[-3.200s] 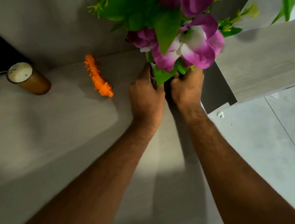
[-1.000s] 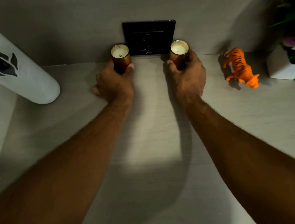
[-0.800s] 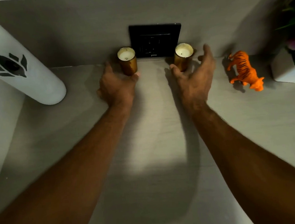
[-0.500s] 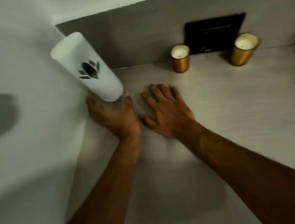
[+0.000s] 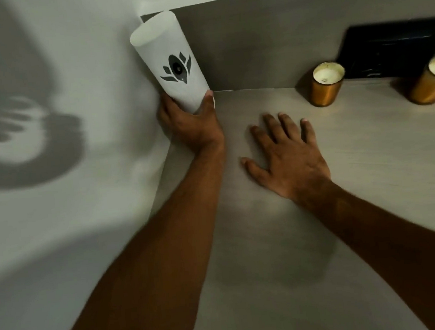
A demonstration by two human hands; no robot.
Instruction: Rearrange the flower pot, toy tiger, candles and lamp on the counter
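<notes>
A tall white cylinder lamp [image 5: 169, 61] with a dark leaf emblem stands in the back left corner of the pale counter [image 5: 309, 235]. My left hand [image 5: 190, 121] is wrapped around its base, thumb on the right side. My right hand [image 5: 286, 156] lies flat on the counter with fingers spread, holding nothing. Two gold candles stand by the back wall: one [image 5: 327, 83] at the centre right, the other [image 5: 433, 78] at the right edge of view. The flower pot and toy tiger are out of sight.
A white side wall [image 5: 70, 204] closes the counter on the left, right against the lamp. A black switch plate [image 5: 390, 47] is set in the grey back wall behind the candles.
My hands let go of the two candles and moved left. My left hand has closed around the lamp's base, and the lamp now sits further into the corner. My right hand rests flat.
</notes>
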